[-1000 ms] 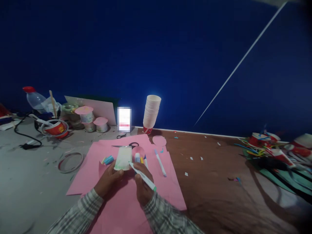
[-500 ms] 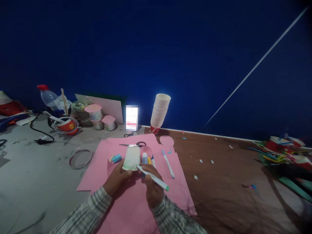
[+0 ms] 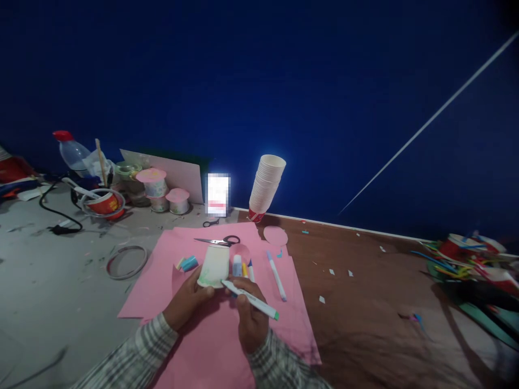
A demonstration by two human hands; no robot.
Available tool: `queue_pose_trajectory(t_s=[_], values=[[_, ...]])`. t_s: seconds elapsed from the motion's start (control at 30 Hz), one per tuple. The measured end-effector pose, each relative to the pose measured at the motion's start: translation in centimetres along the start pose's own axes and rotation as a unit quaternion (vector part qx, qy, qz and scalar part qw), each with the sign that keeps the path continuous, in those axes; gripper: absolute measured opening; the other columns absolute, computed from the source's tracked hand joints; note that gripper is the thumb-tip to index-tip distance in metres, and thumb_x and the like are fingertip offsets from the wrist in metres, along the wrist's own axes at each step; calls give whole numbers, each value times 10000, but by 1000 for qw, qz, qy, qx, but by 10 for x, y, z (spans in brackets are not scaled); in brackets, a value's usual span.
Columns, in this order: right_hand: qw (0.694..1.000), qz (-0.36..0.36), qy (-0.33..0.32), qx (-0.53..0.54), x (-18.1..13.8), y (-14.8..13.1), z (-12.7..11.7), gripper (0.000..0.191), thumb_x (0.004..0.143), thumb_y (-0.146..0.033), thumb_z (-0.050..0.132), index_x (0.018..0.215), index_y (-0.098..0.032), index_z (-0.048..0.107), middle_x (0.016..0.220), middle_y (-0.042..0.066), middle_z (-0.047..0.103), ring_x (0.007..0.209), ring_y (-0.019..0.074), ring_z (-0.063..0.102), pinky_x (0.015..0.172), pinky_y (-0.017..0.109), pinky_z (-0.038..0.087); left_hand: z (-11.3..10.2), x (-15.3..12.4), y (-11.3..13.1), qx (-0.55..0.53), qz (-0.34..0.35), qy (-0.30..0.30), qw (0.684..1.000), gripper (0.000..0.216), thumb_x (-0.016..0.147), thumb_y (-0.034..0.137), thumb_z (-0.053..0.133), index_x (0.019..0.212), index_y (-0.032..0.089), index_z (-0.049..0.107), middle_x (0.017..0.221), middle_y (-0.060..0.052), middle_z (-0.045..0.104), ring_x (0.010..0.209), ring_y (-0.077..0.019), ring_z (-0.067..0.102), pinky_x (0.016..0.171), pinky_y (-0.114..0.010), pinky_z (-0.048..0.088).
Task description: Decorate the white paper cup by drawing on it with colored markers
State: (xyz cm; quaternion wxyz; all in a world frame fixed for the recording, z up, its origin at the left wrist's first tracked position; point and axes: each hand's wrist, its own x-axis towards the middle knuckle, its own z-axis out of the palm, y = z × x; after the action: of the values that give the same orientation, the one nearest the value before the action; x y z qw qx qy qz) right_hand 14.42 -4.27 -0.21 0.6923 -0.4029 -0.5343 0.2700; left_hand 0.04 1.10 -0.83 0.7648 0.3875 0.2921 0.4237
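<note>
A white paper cup (image 3: 215, 263) with green marks near its rim lies on its side in my left hand (image 3: 188, 298), whose fingers wrap its left edge. My right hand (image 3: 252, 313) grips a white marker (image 3: 253, 303) with a green end; its tip touches the cup near the lower right of the rim. Under both hands spreads pink paper (image 3: 203, 351). Just beyond the cup lie black scissors (image 3: 223, 241). A glue stick (image 3: 237, 265) and a yellow marker stand out behind my right fingers, and a blue roll (image 3: 189, 263) sits left of the cup.
A second marker (image 3: 277, 276) and a pink paper disc (image 3: 275, 235) lie to the right. A tall leaning stack of paper cups (image 3: 266, 183) stands by the blue wall. At left are a tape ring (image 3: 126, 262), pink-topped cups (image 3: 177, 201) and a bottle (image 3: 72, 151). Clutter fills the far right.
The view has shifted slightly, so most things sit a little further left. The marker tip stays at the cup's rim, and both hands keep their holds.
</note>
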Motion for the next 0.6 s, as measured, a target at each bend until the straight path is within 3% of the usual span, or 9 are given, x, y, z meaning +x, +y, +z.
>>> queue_pose_trajectory(t_s=[0.23, 0.6], values=[[1000, -1, 8, 16, -2, 1, 0, 243, 845, -197, 493, 1032, -222, 647, 977, 111, 704, 896, 327, 663, 765, 469, 541, 0, 0, -2, -18, 0, 24, 1000, 496, 540, 276, 772, 987, 191, 577, 830, -96, 671, 772, -301, 599, 687, -458, 488], [998, 13, -18, 52, 6, -4, 3, 214, 867, -258, 478, 942, -213, 674, 854, 95, 703, 828, 315, 655, 802, 515, 514, 7, -2, 2, -28, -4, 51, 998, 500, 516, 260, 783, 969, 200, 581, 721, -63, 665, 626, -245, 588, 578, -391, 488]])
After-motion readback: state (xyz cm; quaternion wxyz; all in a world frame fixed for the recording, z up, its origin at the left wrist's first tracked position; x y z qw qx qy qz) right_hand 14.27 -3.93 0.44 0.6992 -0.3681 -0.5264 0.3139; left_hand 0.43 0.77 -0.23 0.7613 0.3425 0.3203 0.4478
